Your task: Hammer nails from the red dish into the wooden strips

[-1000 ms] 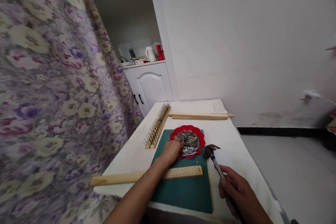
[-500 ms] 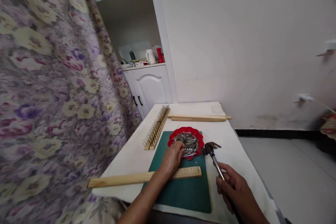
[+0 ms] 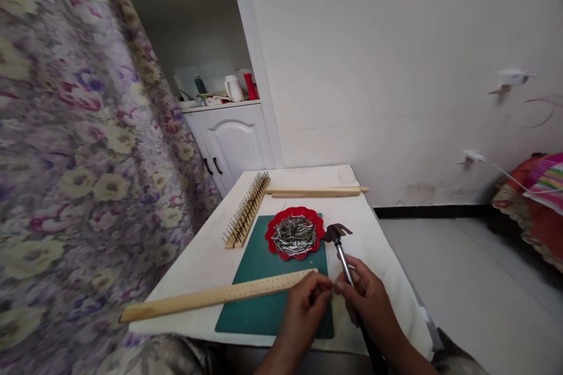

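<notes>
My left hand point(image 3: 307, 304) is pinched shut on a nail, mostly hidden by the fingertips, above the near right part of the green mat. Its fingertips almost meet those of my right hand point(image 3: 367, 296), which is closed around a claw hammer point(image 3: 344, 258). The hammer's dark head points away from me, beside the red dish. Nails point(image 3: 294, 235) fill the scalloped red dish point(image 3: 271, 232). A flat wooden strip point(image 3: 211, 296) with rows of small holes or marks lies across the green mat point(image 3: 259, 319); its right end is partly behind my left hand.
A wooden piece bristling with upright nails point(image 3: 248, 211) lies at the table's left. Wooden strips point(image 3: 316, 192) lie along the back of the white-covered table point(image 3: 197, 258). A floral curtain point(image 3: 88, 158) hangs at the left; a white cabinet point(image 3: 233, 137) and wall stand behind.
My left hand has left the nail dish and come nearer, to my right hand, with the fingers pinched. My right hand still grips the hammer. The view has turned slightly to the right.
</notes>
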Action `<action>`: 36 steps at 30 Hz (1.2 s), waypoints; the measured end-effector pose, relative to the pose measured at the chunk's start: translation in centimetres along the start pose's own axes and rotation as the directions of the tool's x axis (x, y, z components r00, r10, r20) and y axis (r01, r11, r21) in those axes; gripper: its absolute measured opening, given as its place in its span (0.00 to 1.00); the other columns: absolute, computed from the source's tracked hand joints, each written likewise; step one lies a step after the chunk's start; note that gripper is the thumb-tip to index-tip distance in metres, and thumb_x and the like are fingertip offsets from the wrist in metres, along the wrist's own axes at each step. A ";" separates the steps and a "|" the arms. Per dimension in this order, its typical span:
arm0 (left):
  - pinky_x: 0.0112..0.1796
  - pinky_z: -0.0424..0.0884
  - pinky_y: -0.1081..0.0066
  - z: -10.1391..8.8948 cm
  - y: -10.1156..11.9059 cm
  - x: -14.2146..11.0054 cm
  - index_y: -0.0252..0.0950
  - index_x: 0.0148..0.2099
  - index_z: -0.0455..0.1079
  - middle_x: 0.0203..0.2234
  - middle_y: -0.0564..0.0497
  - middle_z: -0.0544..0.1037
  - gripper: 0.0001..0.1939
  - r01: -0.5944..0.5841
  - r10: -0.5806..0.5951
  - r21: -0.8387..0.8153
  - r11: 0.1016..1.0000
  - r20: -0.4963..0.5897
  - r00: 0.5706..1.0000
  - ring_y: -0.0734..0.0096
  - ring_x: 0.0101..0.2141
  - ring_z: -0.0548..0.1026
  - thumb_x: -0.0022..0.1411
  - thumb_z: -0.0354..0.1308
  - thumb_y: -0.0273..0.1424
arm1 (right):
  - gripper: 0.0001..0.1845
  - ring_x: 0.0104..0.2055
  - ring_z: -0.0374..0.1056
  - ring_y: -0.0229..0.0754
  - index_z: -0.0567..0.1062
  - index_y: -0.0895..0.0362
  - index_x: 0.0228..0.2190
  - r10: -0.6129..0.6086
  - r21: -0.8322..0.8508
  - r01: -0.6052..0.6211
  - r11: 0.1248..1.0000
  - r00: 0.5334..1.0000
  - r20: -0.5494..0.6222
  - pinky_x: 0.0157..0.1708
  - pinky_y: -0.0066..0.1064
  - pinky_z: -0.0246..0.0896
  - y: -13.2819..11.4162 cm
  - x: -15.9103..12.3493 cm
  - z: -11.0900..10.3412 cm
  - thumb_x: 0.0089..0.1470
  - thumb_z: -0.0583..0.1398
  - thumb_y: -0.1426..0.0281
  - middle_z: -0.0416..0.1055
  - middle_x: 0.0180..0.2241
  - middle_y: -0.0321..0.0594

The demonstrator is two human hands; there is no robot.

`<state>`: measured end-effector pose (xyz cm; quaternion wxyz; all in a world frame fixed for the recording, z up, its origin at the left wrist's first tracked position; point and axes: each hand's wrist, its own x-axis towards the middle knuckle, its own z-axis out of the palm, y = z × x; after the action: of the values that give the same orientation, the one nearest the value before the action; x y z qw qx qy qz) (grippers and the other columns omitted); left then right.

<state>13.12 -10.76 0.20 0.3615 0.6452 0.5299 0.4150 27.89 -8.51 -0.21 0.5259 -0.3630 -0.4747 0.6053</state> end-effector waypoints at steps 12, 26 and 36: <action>0.30 0.60 0.76 -0.5 1.3 -0.8 0.37 0.33 0.70 0.26 0.53 0.73 0.07 -0.160 0.151 0.302 0.940 0.053 0.987 0.74 0.28 0.70 0.61 0.52 0.27 | 0.24 0.10 0.51 0.24 0.65 0.55 0.48 0.011 0.015 -0.012 1.000 0.998 0.065 0.08 0.17 0.45 -0.2 -0.4 0.1 0.48 0.62 0.68 0.65 0.22 0.25; 0.28 0.60 0.77 -3.4 -3.2 1.1 0.34 0.30 0.68 0.21 0.56 0.68 0.08 0.101 -0.131 -0.105 0.989 -0.335 0.933 0.75 0.25 0.66 0.55 0.57 0.34 | 0.23 0.08 0.51 0.25 0.62 0.54 0.49 0.073 -0.073 -0.070 0.995 0.997 0.036 0.09 0.19 0.42 -0.3 -0.5 0.1 0.53 0.59 0.62 0.68 0.22 0.28; 0.28 0.60 0.77 -1.7 -4.4 2.4 0.34 0.29 0.69 0.20 0.57 0.68 0.06 0.124 -0.154 -0.111 0.986 -0.326 0.933 0.75 0.25 0.65 0.54 0.57 0.32 | 0.25 0.07 0.51 0.26 0.64 0.55 0.48 0.067 -0.119 -0.069 0.991 0.998 -0.015 0.07 0.19 0.43 -0.1 -0.5 0.3 0.50 0.60 0.59 0.69 0.20 0.29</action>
<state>10.08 -7.55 -2.76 0.3234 0.5101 0.6087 0.5145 27.72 -9.01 -0.09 0.4850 -0.4132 -0.4944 0.5913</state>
